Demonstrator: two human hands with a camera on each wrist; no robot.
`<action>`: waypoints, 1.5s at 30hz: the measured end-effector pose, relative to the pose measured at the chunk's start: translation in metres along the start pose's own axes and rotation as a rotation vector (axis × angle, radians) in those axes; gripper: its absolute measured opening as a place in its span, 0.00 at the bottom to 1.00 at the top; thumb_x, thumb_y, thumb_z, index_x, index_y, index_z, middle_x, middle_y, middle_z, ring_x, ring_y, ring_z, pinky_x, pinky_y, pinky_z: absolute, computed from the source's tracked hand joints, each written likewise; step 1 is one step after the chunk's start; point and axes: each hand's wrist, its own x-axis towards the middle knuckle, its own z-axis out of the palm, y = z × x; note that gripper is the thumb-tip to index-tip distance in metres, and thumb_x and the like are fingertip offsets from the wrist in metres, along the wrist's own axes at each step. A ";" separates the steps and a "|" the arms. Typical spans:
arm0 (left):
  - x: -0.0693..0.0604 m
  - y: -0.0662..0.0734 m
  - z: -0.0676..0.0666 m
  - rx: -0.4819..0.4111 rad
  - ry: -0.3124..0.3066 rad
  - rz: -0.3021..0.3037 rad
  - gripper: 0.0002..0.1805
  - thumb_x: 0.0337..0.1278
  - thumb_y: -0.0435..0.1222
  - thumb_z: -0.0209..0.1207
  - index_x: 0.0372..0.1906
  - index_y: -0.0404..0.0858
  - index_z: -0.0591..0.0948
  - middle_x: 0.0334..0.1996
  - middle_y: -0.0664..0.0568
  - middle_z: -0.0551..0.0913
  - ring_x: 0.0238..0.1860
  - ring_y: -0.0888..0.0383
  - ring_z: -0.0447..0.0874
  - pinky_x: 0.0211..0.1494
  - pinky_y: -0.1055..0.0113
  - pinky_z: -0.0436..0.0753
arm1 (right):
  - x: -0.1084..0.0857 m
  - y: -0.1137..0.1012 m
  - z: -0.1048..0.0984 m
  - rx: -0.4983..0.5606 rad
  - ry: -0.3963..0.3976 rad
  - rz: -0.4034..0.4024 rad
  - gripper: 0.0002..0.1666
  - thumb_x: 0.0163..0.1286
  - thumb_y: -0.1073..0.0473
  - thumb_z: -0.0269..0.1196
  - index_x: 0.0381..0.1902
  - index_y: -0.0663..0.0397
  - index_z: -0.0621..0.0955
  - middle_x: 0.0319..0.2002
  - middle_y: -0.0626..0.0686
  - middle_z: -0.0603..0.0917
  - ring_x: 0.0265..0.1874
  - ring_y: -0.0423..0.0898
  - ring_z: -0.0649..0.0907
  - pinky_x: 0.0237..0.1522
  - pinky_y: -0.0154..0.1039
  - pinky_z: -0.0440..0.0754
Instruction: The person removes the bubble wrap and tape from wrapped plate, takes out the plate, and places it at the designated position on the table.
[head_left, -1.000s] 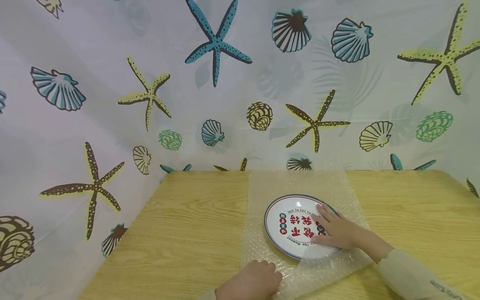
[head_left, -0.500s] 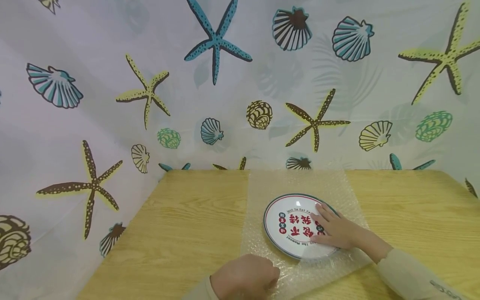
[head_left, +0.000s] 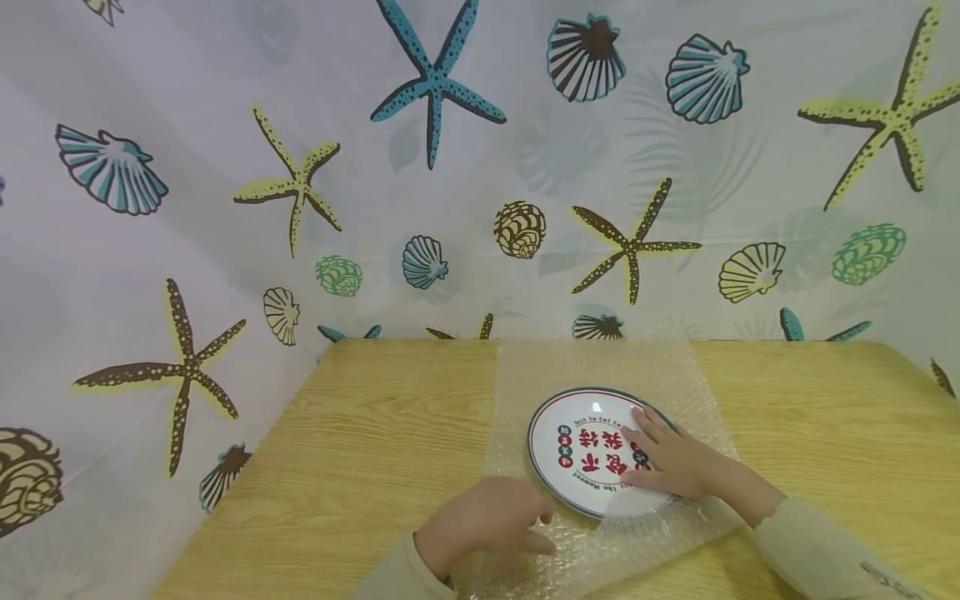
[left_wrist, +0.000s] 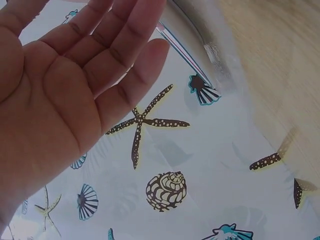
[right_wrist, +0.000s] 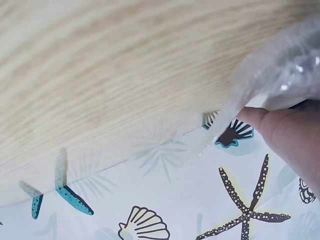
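An oval white plate (head_left: 588, 450) with a red and green rim and red characters lies on a sheet of bubble wrap (head_left: 517, 400). Spread over the plate's right side, my right hand (head_left: 675, 462) presses it with straight fingers. A fold of the wrap covers the plate's lower right edge by that hand. My left hand (head_left: 491, 521) is over the wrap's front left part, just left of the plate. In the left wrist view its fingers (left_wrist: 115, 55) are loosely bent, and nothing shows in the palm.
The wood-grain table (head_left: 375, 450) extends on both sides of the wrap. Behind it and to the left hangs a white cloth (head_left: 465, 208) printed with starfish and shells. The wrap reaches the table's back edge.
My left hand has moved slightly forward, and its curled fingers have loosened, with thumb and fingers now apart. The right hand and the plate have stayed in place.
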 end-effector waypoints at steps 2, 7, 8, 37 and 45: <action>0.002 -0.001 -0.001 0.001 0.014 0.001 0.14 0.49 0.51 0.59 0.33 0.46 0.81 0.27 0.63 0.78 0.28 0.69 0.74 0.29 0.76 0.72 | 0.000 0.000 0.000 0.001 0.001 0.000 0.44 0.62 0.36 0.51 0.60 0.68 0.64 0.63 0.73 0.52 0.62 0.67 0.49 0.55 0.66 0.50; 0.009 -0.007 -0.003 -0.032 0.044 0.001 0.12 0.50 0.49 0.59 0.33 0.45 0.80 0.24 0.63 0.75 0.26 0.70 0.71 0.27 0.78 0.69 | 0.000 -0.001 -0.001 0.003 0.007 0.001 0.44 0.62 0.36 0.51 0.60 0.69 0.65 0.63 0.73 0.52 0.62 0.67 0.49 0.55 0.66 0.50; 0.010 -0.008 -0.003 -0.044 0.049 0.001 0.12 0.50 0.49 0.59 0.33 0.45 0.80 0.23 0.63 0.75 0.25 0.70 0.71 0.27 0.78 0.69 | 0.000 -0.001 -0.001 0.001 0.010 0.001 0.44 0.62 0.36 0.51 0.60 0.69 0.65 0.63 0.73 0.53 0.62 0.67 0.50 0.55 0.66 0.50; 0.050 -0.023 -0.003 -0.052 0.183 -0.123 0.25 0.47 0.53 0.60 0.46 0.42 0.78 0.40 0.54 0.76 0.39 0.61 0.72 0.38 0.71 0.73 | -0.001 -0.002 0.000 -0.016 0.024 -0.003 0.42 0.62 0.37 0.51 0.59 0.68 0.66 0.62 0.72 0.54 0.62 0.67 0.51 0.54 0.66 0.52; 0.056 -0.027 0.001 -0.064 0.174 -0.162 0.34 0.46 0.56 0.59 0.57 0.42 0.71 0.53 0.53 0.73 0.53 0.57 0.69 0.54 0.66 0.69 | -0.001 -0.002 0.000 -0.004 0.028 -0.002 0.42 0.62 0.37 0.51 0.59 0.69 0.66 0.63 0.72 0.53 0.62 0.67 0.50 0.55 0.66 0.52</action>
